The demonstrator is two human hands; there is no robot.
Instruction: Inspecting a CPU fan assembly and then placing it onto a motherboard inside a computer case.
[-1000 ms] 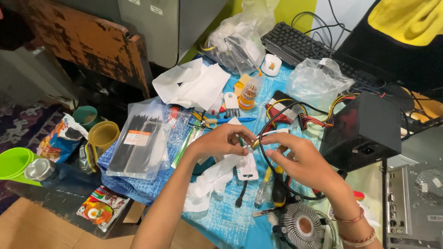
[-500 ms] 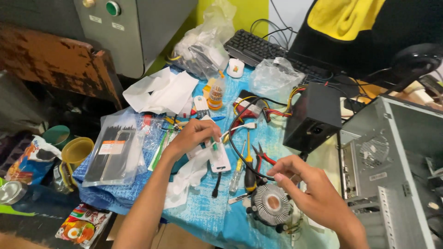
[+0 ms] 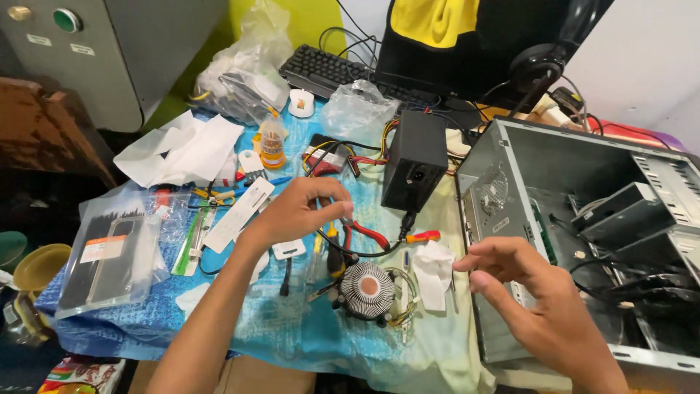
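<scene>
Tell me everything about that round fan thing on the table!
The cooler is round, with thin silvery metal fins spreading out from a coppery centre. It lies flat on the blue cloth, facing up, beside a white tissue. Thin wires curl at its right edge. No hand touches it; the left hand hovers above and behind it.

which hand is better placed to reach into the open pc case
Right, probably. The right hand hovers at the open computer case, while the left hand sits further away over the red pliers.
</scene>
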